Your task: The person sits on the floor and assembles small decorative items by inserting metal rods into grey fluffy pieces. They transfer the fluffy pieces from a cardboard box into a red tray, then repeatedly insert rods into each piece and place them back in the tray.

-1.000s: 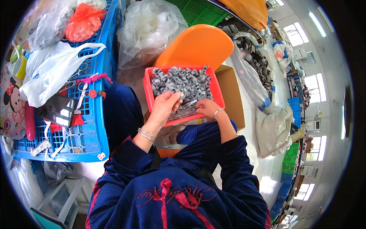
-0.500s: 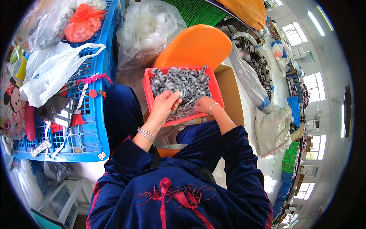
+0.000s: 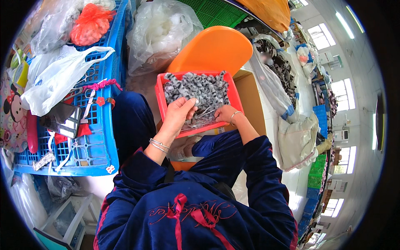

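My left hand (image 3: 180, 111) sits at the near left part of the red tray (image 3: 160, 95), fingers curled narrow and pinched down into the tray's contents; whether they grip one piece I cannot tell. Two thin bracelets (image 3: 159, 145) ring that wrist. My right hand (image 3: 225, 113) rests just beside it, at the near right part of the tray, fingers bent inward and closed on something small that I cannot make out; a single bangle (image 3: 234, 114) circles its wrist. Between the two hands lie thin silvery metal pieces (image 3: 200, 118), touching the tray floor near its front rim.

The tray rests on my lap, tilted slightly toward me. Its far half is filled with a heap of small grey-and-white fuzzy pieces (image 3: 200, 87), piled against the back wall. Both forearms, in dark blue velvet sleeves (image 3: 258, 166), enter from the lower edge.

Behind the tray stands an orange plastic chair (image 3: 212, 48), with a brown cardboard box (image 3: 250, 100) touching the tray's right side. Left of my knee is a blue plastic crate (image 3: 93, 152); a dark phone (image 3: 62, 120), a white plastic bag (image 3: 58, 79), scissors (image 3: 86, 76) and red ribbon (image 3: 100, 85) lie on it. At the crate's far end sits an orange net bag (image 3: 89, 25). A clear plastic bag of white material (image 3: 160, 31) stands behind the crate, near the chair. To the right lie grey-white sacks (image 3: 298, 139).
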Demonstrator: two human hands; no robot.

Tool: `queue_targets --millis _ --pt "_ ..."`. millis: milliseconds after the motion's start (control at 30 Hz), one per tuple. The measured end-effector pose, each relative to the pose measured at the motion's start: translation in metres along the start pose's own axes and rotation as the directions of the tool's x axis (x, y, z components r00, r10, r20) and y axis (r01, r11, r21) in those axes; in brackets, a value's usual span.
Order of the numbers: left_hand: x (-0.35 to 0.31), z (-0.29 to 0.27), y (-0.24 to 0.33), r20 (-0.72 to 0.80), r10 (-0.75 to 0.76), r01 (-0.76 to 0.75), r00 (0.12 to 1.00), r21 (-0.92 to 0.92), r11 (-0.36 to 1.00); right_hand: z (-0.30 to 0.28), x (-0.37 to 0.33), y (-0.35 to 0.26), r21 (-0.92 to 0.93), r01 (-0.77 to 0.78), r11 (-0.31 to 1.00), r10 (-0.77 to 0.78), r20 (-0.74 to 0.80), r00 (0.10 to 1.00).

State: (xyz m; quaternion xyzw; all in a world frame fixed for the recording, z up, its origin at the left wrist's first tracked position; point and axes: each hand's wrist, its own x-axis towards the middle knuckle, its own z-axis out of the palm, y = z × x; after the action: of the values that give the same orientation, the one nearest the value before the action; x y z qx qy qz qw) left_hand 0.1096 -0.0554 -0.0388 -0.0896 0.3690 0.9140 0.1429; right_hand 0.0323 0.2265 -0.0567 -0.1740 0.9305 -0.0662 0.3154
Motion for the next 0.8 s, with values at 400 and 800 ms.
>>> queue_targets --millis 400,800 --pt "0.001 -0.007 -0.002 0.026 -0.007 0.007 1.0 -0.001 1.0 -0.001 0.011 -0.007 -0.088 -0.021 0.996 0.029 0.089 0.996" --pt "-0.002 -0.001 0.004 0.002 0.013 -0.013 1.0 -0.031 0.999 -0.01 0.014 0.0 -0.287 0.063 0.956 -0.005 0.197 0.98"
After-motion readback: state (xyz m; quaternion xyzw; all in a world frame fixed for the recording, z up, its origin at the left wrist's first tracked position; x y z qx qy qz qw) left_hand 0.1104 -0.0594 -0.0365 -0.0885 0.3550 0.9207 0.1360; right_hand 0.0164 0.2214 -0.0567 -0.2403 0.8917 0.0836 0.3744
